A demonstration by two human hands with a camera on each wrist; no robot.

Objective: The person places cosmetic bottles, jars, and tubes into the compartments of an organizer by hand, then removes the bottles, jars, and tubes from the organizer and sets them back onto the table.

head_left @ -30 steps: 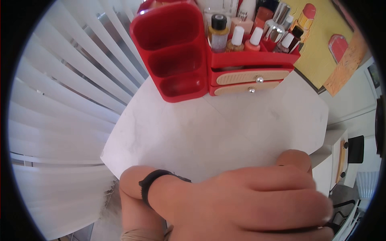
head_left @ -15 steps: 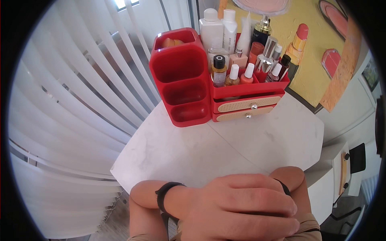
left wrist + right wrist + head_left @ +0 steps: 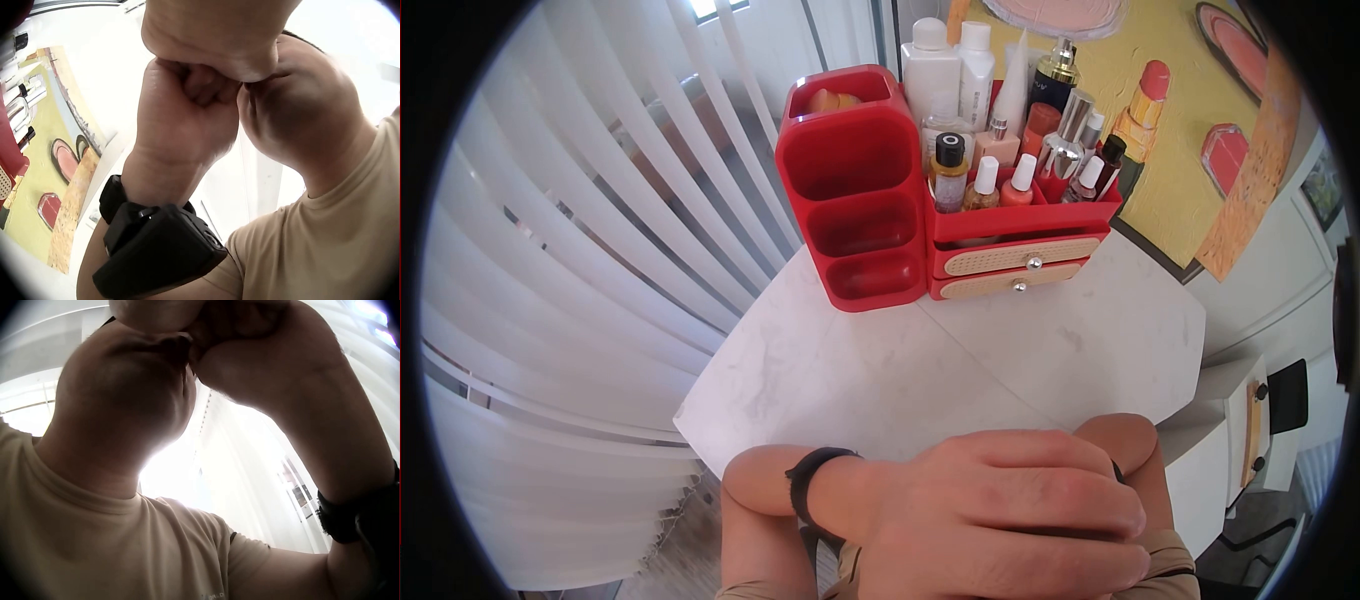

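Observation:
Low in the head view, my left hand [image 3: 1010, 510] is bent at the knuckles, back of the hand up, with a black band [image 3: 805, 485] round its wrist. It covers my right hand there. The left wrist view shows my right hand [image 3: 184, 119] with fingers curled toward the palm, close below my left hand [image 3: 212, 31]. In the right wrist view my left hand [image 3: 269, 375] sits beside my right hand [image 3: 156, 312], its fingers shadowed and curled in. Both hands are together close before the person's face, with no object showing between them.
A marbled white table [image 3: 800, 370] lies beyond the hands. On it stand a red three-compartment holder [image 3: 855, 160] and a red drawer organizer [image 3: 1020, 225] with several bottles and nail polishes. Vertical blinds [image 3: 580, 250] hang left; a yellow painting [image 3: 1170, 150] stands behind right.
The head view has tilted up, so the organizer appears lower and more bottles show. My left hand has shifted left in view and then stayed nearly still.

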